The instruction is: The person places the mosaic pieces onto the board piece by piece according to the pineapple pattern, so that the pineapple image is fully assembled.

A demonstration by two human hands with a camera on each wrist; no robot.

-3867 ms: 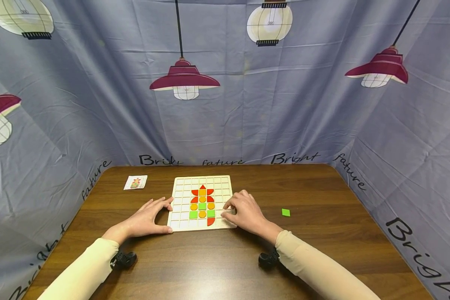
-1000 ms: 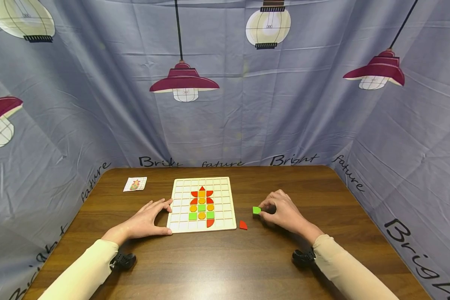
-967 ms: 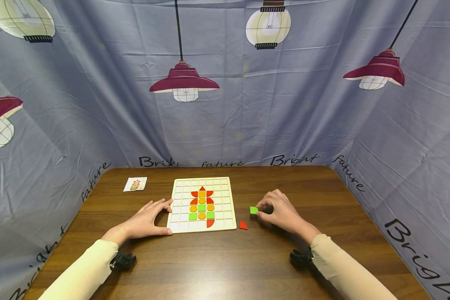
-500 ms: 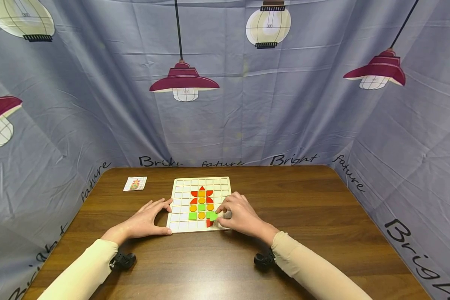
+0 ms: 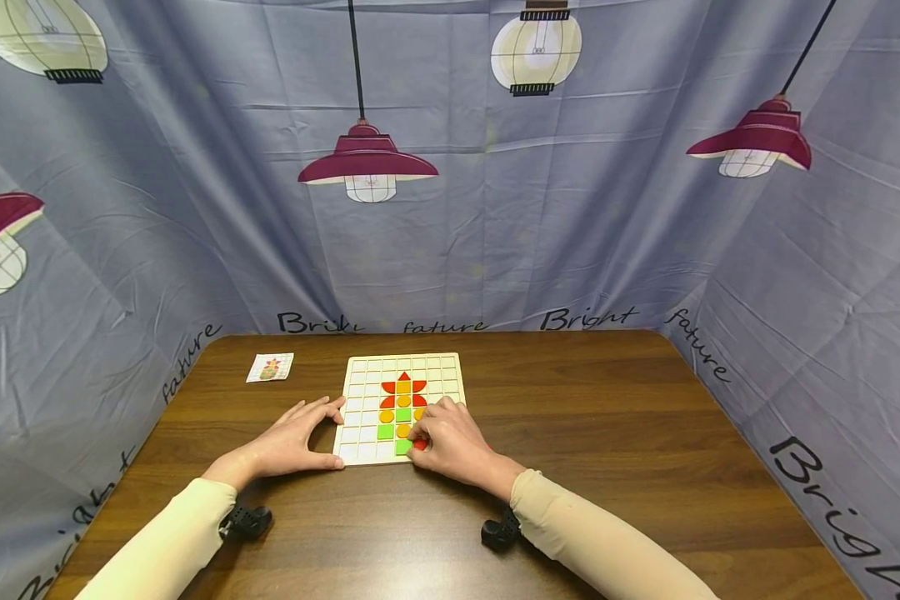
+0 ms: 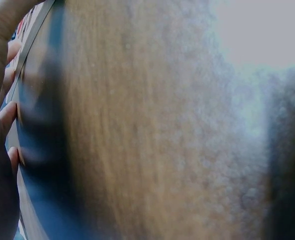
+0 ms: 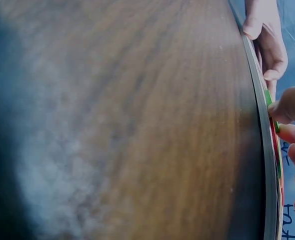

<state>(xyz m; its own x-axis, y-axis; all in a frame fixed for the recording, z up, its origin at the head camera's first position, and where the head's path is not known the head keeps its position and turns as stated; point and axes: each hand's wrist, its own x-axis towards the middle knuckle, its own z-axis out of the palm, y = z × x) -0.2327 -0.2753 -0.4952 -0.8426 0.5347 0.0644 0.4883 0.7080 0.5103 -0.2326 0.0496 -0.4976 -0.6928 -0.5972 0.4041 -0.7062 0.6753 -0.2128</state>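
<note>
1. Now right hand [image 5: 450,437] has come back from the table [image 5: 607,433] to the board [image 5: 360,454]; fingers press a green tile [image 5: 402,447] into the bottom row.
2. Left hand [image 5: 296,437], fingers relaxed, steadies the board's left edge, unchanged.
3. Loose tiles are gone from the table; the figure looks nearly filled.

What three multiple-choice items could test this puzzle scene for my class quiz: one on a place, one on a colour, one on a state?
1. Where does the small card lie?
A. left of the board
B. on the board
C. right of the board

2. What colour is the triangle atop the pattern?
A. green
B. red
C. blue

3. What is the left hand doing?
A. lifting a piece
B. resting against the board edge
C. holding the card

Answers: 1 A, it sits on the table at far left. 2 B, it shows red. 3 B, its fingers touch the board's left edge.
</note>
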